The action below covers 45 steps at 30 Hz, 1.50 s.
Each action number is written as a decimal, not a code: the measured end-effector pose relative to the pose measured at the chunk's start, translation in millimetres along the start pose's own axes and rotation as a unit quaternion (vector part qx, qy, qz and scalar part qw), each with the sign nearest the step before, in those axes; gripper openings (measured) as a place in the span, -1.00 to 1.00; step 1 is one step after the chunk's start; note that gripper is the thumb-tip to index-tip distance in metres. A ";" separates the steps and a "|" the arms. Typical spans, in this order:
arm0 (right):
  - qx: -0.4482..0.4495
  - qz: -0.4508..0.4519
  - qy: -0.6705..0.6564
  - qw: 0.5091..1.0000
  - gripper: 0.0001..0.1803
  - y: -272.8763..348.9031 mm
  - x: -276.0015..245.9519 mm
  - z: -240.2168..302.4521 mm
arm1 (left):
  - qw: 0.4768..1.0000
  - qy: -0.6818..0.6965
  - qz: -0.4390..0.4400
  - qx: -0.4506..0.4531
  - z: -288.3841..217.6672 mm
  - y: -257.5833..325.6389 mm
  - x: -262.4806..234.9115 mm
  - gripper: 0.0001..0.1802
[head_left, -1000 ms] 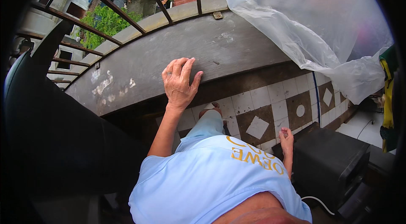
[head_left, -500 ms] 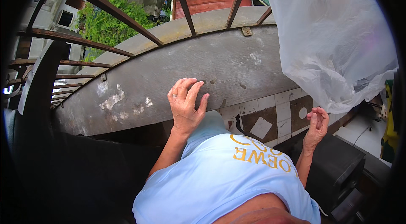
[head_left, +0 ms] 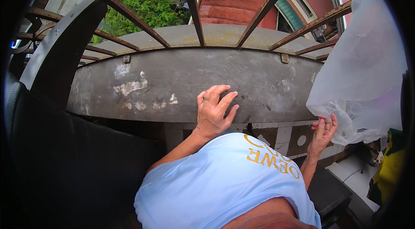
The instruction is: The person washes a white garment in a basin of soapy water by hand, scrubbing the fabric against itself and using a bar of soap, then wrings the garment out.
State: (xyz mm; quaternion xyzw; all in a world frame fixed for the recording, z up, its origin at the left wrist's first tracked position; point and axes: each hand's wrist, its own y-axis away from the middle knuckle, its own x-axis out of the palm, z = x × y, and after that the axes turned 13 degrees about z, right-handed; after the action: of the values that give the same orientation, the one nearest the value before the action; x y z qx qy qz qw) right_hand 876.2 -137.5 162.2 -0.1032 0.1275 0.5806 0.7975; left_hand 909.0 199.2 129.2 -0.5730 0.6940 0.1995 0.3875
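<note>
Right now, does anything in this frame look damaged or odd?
Yes: the grey ledge has ragged white patches left of the left hand, unlike the darker surface around them. The railing bars look rusty.

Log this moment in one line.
left hand: over grey ledge, nothing held | right hand: by plastic sheet, contact unclear | railing: along ledge's far side

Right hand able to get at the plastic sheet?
Likely yes: the right hand is right by the sheet's lower edge, nothing visible blocking it; whether they touch is unclear.
</note>
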 end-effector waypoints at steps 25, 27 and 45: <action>0.027 -0.034 0.026 0.999 -0.44 -38.5 -5.3 3.4 | 0.996 -0.026 0.022 -0.080 -6.2 -17.9 3.7 -0.56; 0.027 -0.021 0.036 0.999 -0.43 -47.2 -4.6 0.5 | 0.995 -0.023 0.028 -0.097 -5.0 -19.4 7.7 -0.56; 0.016 -0.007 0.014 1.000 -0.41 -67.0 12.4 1.3 | 0.996 0.011 0.010 -0.087 -2.0 -23.6 6.2 -0.60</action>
State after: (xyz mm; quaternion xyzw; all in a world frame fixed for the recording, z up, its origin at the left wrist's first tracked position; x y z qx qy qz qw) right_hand 943.8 -146.3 160.6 -0.0989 0.1472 0.5712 0.8015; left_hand 930.6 187.6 129.7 -0.5997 0.6840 0.2571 0.3264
